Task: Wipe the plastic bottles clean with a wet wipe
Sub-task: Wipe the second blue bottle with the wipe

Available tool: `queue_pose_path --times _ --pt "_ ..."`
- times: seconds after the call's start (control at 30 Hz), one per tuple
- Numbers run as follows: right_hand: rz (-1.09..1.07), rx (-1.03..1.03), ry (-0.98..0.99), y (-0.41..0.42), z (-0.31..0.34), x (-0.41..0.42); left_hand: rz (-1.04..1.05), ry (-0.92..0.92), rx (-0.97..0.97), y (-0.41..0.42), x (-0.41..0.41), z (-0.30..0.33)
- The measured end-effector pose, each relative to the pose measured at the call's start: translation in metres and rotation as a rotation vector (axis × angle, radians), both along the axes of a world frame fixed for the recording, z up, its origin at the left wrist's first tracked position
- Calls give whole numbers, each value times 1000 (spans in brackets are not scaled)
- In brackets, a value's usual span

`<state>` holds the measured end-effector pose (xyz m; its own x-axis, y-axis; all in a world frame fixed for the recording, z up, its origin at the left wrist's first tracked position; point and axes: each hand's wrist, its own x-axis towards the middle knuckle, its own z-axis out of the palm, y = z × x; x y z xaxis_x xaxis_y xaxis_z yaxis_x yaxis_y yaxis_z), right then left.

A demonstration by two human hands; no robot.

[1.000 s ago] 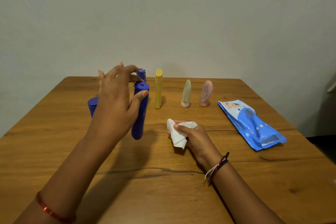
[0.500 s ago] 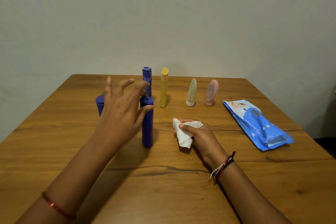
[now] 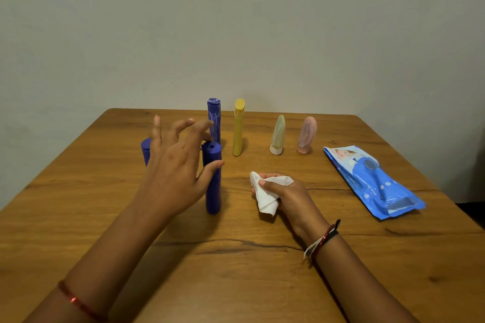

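Observation:
A tall blue bottle (image 3: 213, 189) stands upright on the wooden table (image 3: 236, 265). My left hand (image 3: 175, 168) hovers just left of it with fingers spread, the thumb tip close to its side. Behind stand a second blue bottle (image 3: 214, 118) with white marks and a third blue one (image 3: 145, 151), partly hidden by my left hand. A yellow bottle (image 3: 238, 128), a pale green tube (image 3: 277, 136) and a pink tube (image 3: 306, 136) stand in a row to the right. My right hand (image 3: 286, 196) grips a crumpled white wet wipe (image 3: 265, 196) near the table's middle.
A blue pack of wet wipes (image 3: 372, 181) lies flat at the right side of the table. A plain wall rises behind the far edge. Bare wood stretches in front of my arms.
My left hand let go of the tall blue bottle, which now stands on the table, and its fingers have spread. My right hand with the wipe has stayed in place.

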<state>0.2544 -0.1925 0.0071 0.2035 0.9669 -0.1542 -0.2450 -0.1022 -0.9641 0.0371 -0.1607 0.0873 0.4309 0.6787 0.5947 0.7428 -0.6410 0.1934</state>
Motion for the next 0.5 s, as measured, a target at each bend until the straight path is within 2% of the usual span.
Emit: queue_pose_path --times 0.13,0.33,0.5 --pt "-12 -3 -2 0 1 -1 3 -32 -12 -2 -1 8" --pt "-37 -11 -8 -1 3 -1 -10 -309 -71 7 -11 37" --pt "-28 6 -14 -2 5 -3 34 -335 -118 32 -9 63"
